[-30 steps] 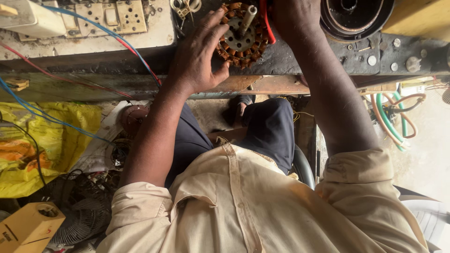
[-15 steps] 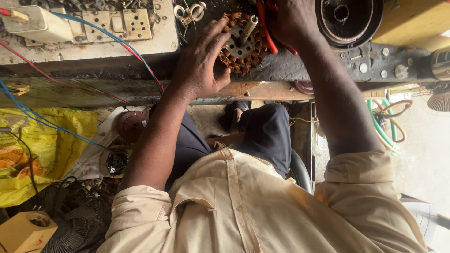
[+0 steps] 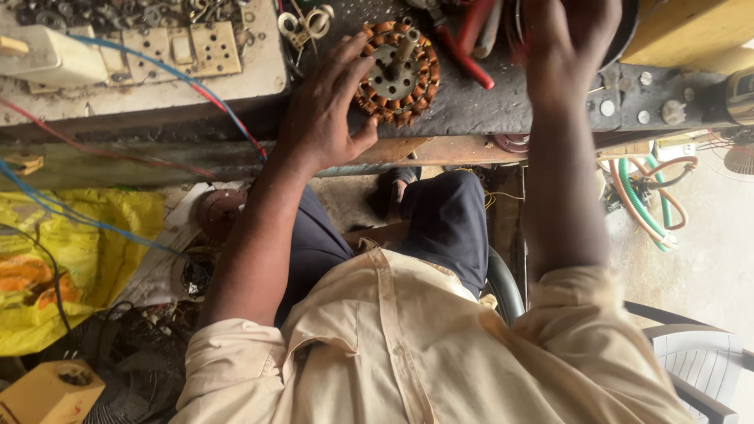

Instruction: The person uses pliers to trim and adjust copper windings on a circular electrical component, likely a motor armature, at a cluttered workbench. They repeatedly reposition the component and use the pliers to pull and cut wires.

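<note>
A: Where is the motor winding (image 3: 397,74)?

B: On the dark desk (image 3: 487,110), near its front edge, shaft pointing up. The left hand (image 3: 326,110) rests spread against its left side, fingers open and steadying it, not closed round it.

A: And the right hand (image 3: 569,39)?

B: Blurred, up by the red-handled pliers (image 3: 467,43); I cannot tell whether it grips anything.

A: How far along?

B: The copper coils look wound and seated, but the core sits bare, with no housing on it.

I'm seeing copper-orange coils ringing the grey motor stator (image 3: 397,72), red-handled pliers (image 3: 463,43) lying on the black bench (image 3: 503,106), a yellow bag (image 3: 86,259), and a cream shirt (image 3: 424,353) showing below.
</note>
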